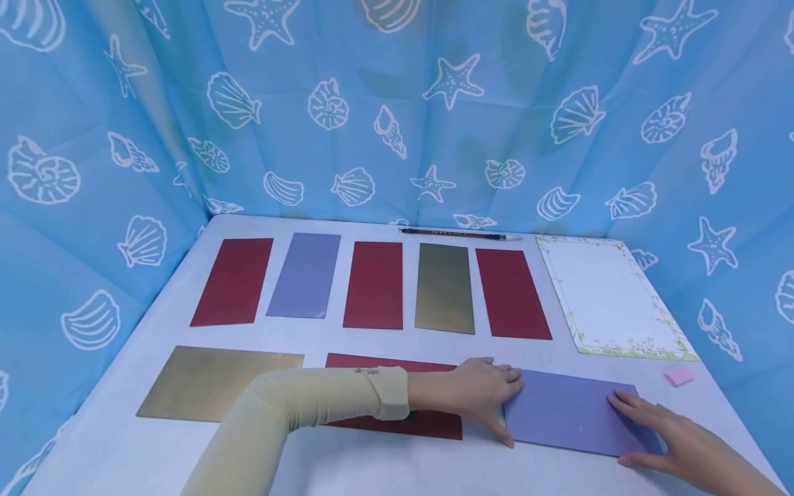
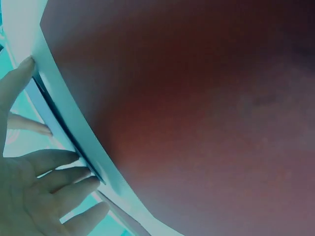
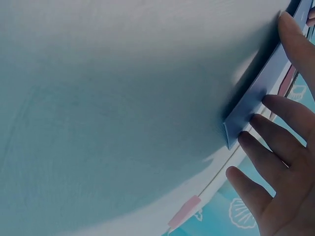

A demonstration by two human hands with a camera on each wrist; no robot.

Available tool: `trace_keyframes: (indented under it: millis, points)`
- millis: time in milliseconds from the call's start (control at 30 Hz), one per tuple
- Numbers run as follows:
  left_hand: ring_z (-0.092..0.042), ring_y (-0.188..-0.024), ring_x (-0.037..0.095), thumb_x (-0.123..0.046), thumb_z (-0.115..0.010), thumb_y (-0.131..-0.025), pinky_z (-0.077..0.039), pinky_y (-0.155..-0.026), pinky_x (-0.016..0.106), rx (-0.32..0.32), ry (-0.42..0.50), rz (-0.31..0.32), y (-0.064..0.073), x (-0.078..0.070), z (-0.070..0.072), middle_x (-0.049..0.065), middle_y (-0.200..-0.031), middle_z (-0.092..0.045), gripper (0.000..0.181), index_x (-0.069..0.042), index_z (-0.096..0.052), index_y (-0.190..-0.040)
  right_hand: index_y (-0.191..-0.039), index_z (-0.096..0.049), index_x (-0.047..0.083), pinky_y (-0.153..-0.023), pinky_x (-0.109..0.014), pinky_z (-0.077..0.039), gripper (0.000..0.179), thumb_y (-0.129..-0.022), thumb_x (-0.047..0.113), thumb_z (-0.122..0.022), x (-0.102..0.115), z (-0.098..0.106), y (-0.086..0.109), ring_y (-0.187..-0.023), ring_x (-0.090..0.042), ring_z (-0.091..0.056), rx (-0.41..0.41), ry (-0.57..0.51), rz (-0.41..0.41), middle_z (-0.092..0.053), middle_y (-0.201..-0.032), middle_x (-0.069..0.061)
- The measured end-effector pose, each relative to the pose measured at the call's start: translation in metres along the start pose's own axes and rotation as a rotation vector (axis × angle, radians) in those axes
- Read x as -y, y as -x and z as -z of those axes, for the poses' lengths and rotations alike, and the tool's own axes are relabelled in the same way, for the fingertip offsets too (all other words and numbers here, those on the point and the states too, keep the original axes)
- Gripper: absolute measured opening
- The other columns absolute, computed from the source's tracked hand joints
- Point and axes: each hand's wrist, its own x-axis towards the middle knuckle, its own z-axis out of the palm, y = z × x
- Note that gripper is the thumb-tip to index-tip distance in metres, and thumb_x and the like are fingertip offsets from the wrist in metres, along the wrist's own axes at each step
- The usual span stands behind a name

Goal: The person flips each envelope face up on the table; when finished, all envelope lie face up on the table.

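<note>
Purple card (image 1: pixel 571 413) flat-ish on the tabletop (image 1: pixel 496 475), front row, right end. Left hand (image 1: pixel 484 389) at its left edge, fingers spread wide and fairly straight, tips touching. Right hand (image 1: pixel 666 437) at its right end, fingers extended, thumb apart near the front corner, others on top; touching, not wrapped round it. Left forearm crosses over the front red card (image 1: pixel 434 426) and covers a corner of the gold card (image 1: pixel 217 382). Behind: row of five cards (image 1: pixel 373 284), left to right red, purple, red, gold, red. Brush (image 1: pixel 453 234) beyond them; bordered paper (image 1: pixel 614 296) right; pink block (image 1: pixel 679 375) near right hand.
</note>
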Motion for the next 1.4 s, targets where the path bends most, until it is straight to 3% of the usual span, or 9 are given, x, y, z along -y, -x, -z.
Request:
trace_keyframes:
  millis: [233,367,600,800,900,1000,1133,1333,1400]
  points:
    - [-0.039,-0.133,0.005,-0.082,-0.048,-0.077,-0.034,-0.107,0.026,-0.033,-0.005,-0.040,0.002,0.001,0.000,-0.008,-0.147,-0.043,0.094,-0.021,-0.042,-0.147,-0.133,-0.055,-0.001,-0.088,-0.060,-0.045,0.090,-0.072,0.063,-0.068,0.005,0.008,0.004,-0.118,-0.052,-0.048,0.079,-0.020,-0.104,-0.055,-0.130,-0.025]
    - [-0.040,-0.132,0.003,-0.082,-0.046,-0.078,-0.033,-0.107,0.026,-0.027,0.019,-0.050,0.003,0.002,0.001,-0.008,-0.147,-0.043,0.091,-0.023,-0.043,-0.147,-0.127,-0.062,0.001,-0.085,-0.059,-0.047,0.078,-0.075,0.058,-0.070,0.007,0.012,0.007,-0.110,-0.050,-0.054,0.063,-0.020,-0.108,-0.062,-0.122,-0.021]
    - [-0.049,-0.123,0.000,-0.073,-0.049,-0.084,-0.039,-0.097,0.016,-0.058,0.159,-0.085,0.006,0.008,0.003,-0.008,-0.140,-0.051,0.078,-0.022,-0.049,-0.143,-0.107,-0.074,0.012,-0.077,-0.063,-0.047,0.046,-0.077,0.046,-0.076,0.008,0.019,0.015,-0.099,-0.059,-0.056,-0.126,0.026,-0.044,-0.072,-0.104,-0.009]
    - [-0.056,-0.078,-0.007,-0.059,-0.053,-0.092,-0.041,-0.063,0.011,-0.128,0.296,-0.147,0.011,0.013,0.008,-0.010,-0.114,-0.067,0.059,-0.021,-0.056,-0.137,-0.105,-0.075,0.009,-0.077,-0.063,-0.048,0.036,-0.081,0.036,-0.076,0.008,0.027,0.016,-0.100,-0.058,-0.056,-0.173,0.032,-0.047,-0.072,-0.100,-0.009]
    - [-0.045,-0.058,-0.005,-0.050,-0.054,-0.095,-0.035,-0.053,0.011,-0.188,0.348,-0.183,0.013,0.015,0.011,-0.012,-0.083,-0.069,0.049,-0.020,-0.061,-0.133,-0.102,-0.076,0.011,-0.074,-0.052,-0.054,0.031,-0.079,0.031,-0.079,0.008,0.028,0.016,-0.097,-0.043,-0.064,-0.252,0.066,0.003,-0.073,-0.096,-0.001]
    - [-0.033,-0.047,0.000,-0.042,-0.054,-0.097,-0.028,-0.047,0.013,-0.262,0.358,-0.206,0.015,0.017,0.015,-0.013,-0.057,-0.054,0.040,-0.020,-0.065,-0.128,-0.095,-0.077,0.015,-0.068,-0.024,-0.055,0.026,-0.071,0.022,-0.085,0.008,0.030,0.014,-0.084,-0.017,-0.069,-0.415,0.118,0.091,-0.072,-0.088,0.008]
    - [-0.030,-0.043,0.001,-0.035,-0.055,-0.099,-0.025,-0.047,0.012,-0.354,0.356,-0.222,0.016,0.019,0.020,-0.013,-0.054,-0.053,0.033,-0.020,-0.067,-0.125,-0.087,-0.077,0.017,-0.064,-0.001,-0.041,0.031,-0.060,0.013,-0.090,0.009,0.035,0.010,-0.071,-0.005,-0.065,-0.546,0.161,0.142,-0.071,-0.082,0.009]
    - [-0.037,-0.044,-0.002,-0.025,-0.059,-0.097,-0.026,-0.049,0.008,-0.475,0.311,-0.231,0.016,0.022,0.027,-0.012,-0.066,-0.064,0.026,-0.017,-0.071,-0.119,-0.087,-0.076,0.015,-0.063,-0.016,-0.052,0.034,-0.056,0.005,-0.088,0.012,0.044,0.002,-0.070,-0.016,-0.066,-0.619,0.210,0.185,-0.071,-0.081,0.005]
    - [-0.039,-0.045,-0.003,-0.023,-0.060,-0.096,-0.026,-0.050,0.007,-0.507,0.286,-0.225,0.016,0.023,0.029,-0.011,-0.069,-0.067,0.025,-0.016,-0.072,-0.116,-0.088,-0.076,0.015,-0.062,-0.017,-0.052,0.021,-0.069,0.020,-0.086,0.009,0.046,0.000,-0.071,-0.019,-0.067,-0.642,0.205,0.213,-0.071,-0.081,0.005]
